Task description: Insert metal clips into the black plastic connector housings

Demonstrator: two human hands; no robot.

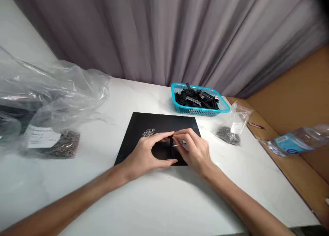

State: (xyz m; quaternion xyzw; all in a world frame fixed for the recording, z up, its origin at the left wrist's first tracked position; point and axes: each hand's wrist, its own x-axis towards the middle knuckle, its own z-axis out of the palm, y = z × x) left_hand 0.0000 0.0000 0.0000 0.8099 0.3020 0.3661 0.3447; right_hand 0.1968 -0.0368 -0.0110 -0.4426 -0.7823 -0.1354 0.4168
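Over the black mat (128, 140), my left hand (147, 153) holds a small black part (172, 147) upright between its thumb and fingertips. Against the right side of that part, my right hand (194, 148) has its fingers pinched near the top. A thin, light-coloured rod (179, 145) sticks out sideways from the black part by my right fingers. Small metal pieces (148, 132) lie in a pile on the mat behind my left hand. A few more metal pieces (182, 141) show beside my right fingers.
A blue basket (200, 111) of black parts stands at the back right. Beside it lies a clear bag of small metal pieces (228, 135). A plastic bottle (293, 141) lies at the right. Clear bags (64, 92) cover the left side, one with metal pieces (65, 144). A curtain hangs behind.
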